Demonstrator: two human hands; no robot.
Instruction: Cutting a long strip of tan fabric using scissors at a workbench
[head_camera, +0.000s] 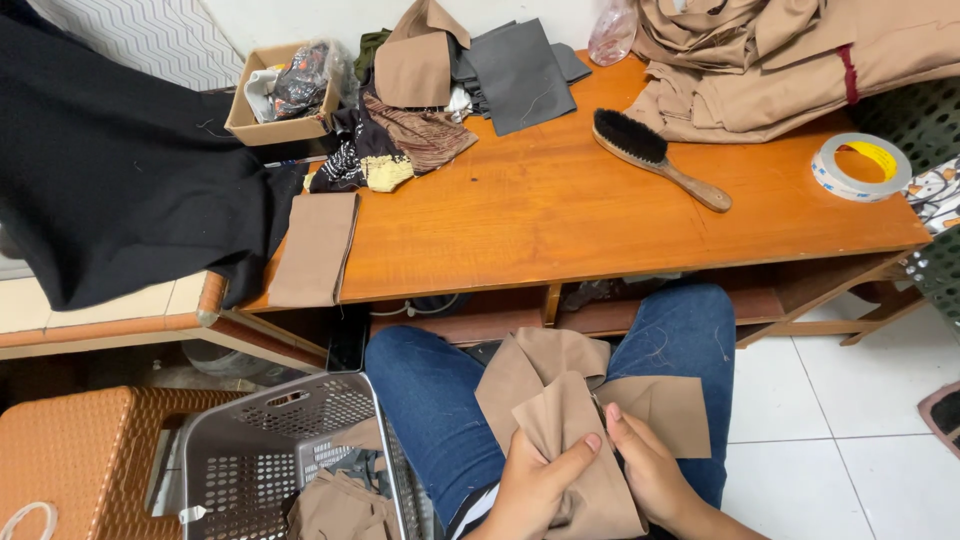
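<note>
Both of my hands grip a piece of tan fabric (560, 400) that lies bunched on my lap, over blue jeans. My left hand (535, 485) pinches a fold of it between thumb and fingers. My right hand (650, 470) holds the same cloth from the right side, fingers pressed against the fold. A flat flap of the fabric spreads toward my right thigh.
An orange wooden table (560, 215) carries a wooden brush (655, 155), a tape roll (860, 165), a tan fabric strip (315, 250), folded tan cloth (780, 60), scraps and a cardboard box (280, 95). A grey plastic basket (290, 450) with tan pieces and a brown stool (70, 460) stand at lower left.
</note>
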